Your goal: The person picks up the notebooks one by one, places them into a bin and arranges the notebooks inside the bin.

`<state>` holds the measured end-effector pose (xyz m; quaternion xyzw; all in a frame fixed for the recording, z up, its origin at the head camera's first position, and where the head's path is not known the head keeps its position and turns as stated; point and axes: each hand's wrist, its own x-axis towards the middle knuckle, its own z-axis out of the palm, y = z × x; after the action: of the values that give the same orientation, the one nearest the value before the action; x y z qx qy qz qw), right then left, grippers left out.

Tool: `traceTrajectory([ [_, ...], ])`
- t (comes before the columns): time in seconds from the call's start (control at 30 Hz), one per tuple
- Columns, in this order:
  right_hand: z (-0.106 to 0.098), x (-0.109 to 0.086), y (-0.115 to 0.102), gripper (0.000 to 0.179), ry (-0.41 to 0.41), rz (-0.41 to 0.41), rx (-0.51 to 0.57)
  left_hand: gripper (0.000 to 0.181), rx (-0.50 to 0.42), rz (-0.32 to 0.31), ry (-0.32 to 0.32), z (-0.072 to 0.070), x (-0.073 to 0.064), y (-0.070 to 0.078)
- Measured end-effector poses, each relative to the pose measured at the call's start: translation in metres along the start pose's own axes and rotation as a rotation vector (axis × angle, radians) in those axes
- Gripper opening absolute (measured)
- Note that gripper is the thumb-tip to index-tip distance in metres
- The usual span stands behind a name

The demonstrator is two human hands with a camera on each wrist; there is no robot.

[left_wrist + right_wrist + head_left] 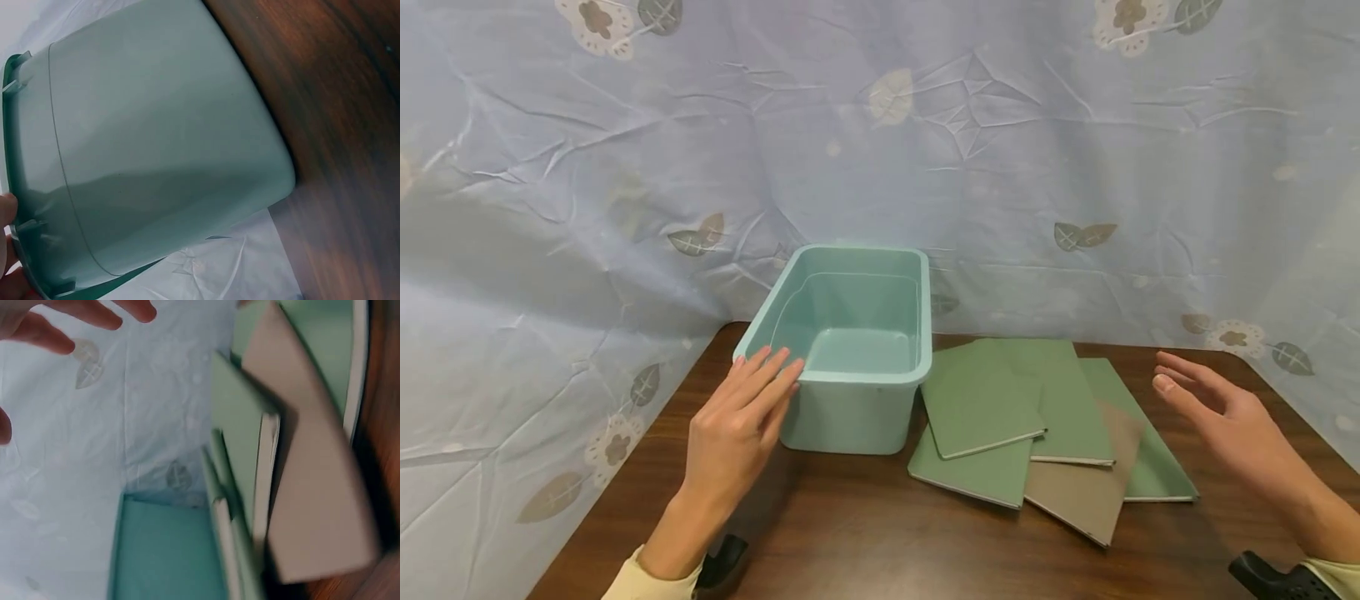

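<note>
A light teal plastic bin (857, 417) stands upright on the table, with nothing visible inside. My left hand (737, 425) is at its front left corner, fingers extended over the rim; the thumb is hidden in the head view. The left wrist view shows the bin's outer wall (156, 137) close up, fingertips (7, 209) right at the rim. To the bin's right lies a loose, overlapping pile of thin notebooks, several green (985, 408) and one brown (1078, 492). Right of them my right hand (1232, 425) hovers with spread, relaxed fingers, holding nothing.
The dark brown wooden table (842, 533) has its far edge against a pale, wrinkled curtain (850, 150) with flower and leaf prints. That curtain also hangs along the left and right sides. A black strap mount (1281, 579) sits at the right wrist.
</note>
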<state>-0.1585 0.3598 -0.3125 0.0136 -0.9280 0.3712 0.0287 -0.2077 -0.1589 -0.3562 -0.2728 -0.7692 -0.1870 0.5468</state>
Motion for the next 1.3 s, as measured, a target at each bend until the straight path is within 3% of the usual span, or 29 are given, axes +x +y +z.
traceTrajectory([
  [0.1, 0.002, 0.003, 0.004, 0.061, -0.050, 0.007, 0.167, 0.030, -0.008, -0.002, 0.010, 0.000, -0.002, 0.000],
  [0.3, 0.011, 0.007, 0.012, 0.055, -0.221, -0.021, 0.661, 0.036, -0.048, -0.045, -0.003, 0.001, -0.004, 0.001],
  [0.4, 0.018, 0.009, 0.010, 0.055, -0.281, 0.014, 0.795, 0.037, -0.061, -0.059, -0.015, 0.000, -0.004, 0.001],
  [0.63, 0.027, 0.014, -0.003, 0.064, -0.400, 0.068, 0.992, 0.038, -0.075, -0.069, -0.027, 0.000, -0.005, 0.001],
  [0.93, 0.036, 0.021, 0.002, 0.049, -0.642, 0.100, 1.567, 0.036, -0.090, -0.060, -0.019, 0.002, -0.006, 0.002],
  [1.07, 0.039, 0.022, 0.003, 0.051, -0.665, 0.139, 1.658, 0.036, -0.077, -0.052, -0.022, 0.003, -0.006, 0.003],
  [1.3, 0.043, 0.027, 0.005, 0.050, -0.651, 0.200, 1.613, 0.037, -0.073, -0.056, -0.028, 0.001, -0.007, 0.002],
])
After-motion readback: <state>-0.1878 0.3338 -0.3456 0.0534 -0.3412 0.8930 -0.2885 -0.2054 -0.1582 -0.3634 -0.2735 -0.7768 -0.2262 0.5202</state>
